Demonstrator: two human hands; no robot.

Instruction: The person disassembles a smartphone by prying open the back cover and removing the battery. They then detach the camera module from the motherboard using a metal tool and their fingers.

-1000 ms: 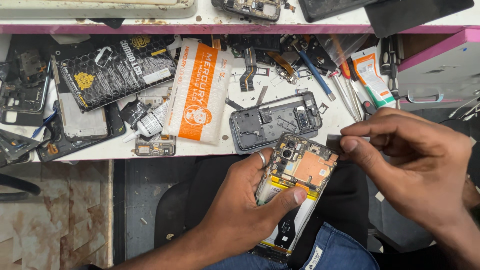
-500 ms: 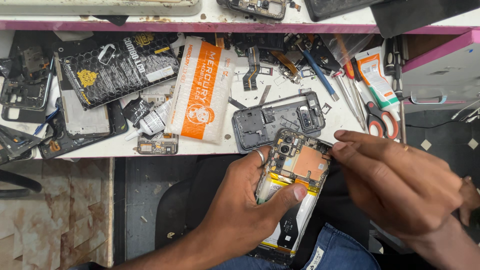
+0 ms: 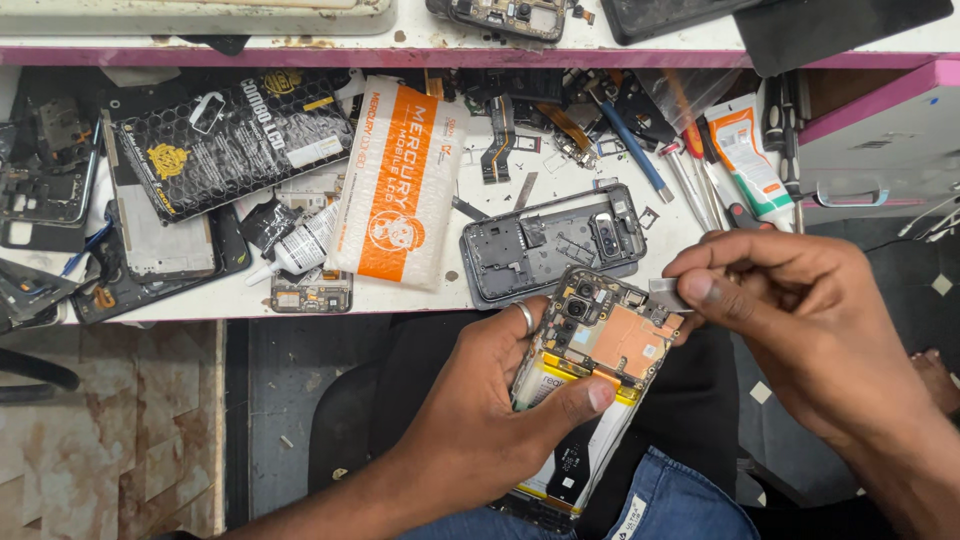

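With the left hand [image 3: 480, 430] gripping the opened smartphone [image 3: 590, 370] at lower centre of the frame, the right hand [image 3: 800, 320], pinching a small metal piece [image 3: 668, 292] at its upper-right corner, should probably work gently, avoiding the orange-shielded board [image 3: 620, 345].

L hand [image 3: 500, 420] is curling palm-up w/ thumb pressing across, ring on one finger; R hand [image 3: 800, 330] is pinching thumb & forefinger, wrist angling in from right.

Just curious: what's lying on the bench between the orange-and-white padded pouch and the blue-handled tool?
In the head view, a dark grey phone frame and loose flex strips lie between pouch and tool.
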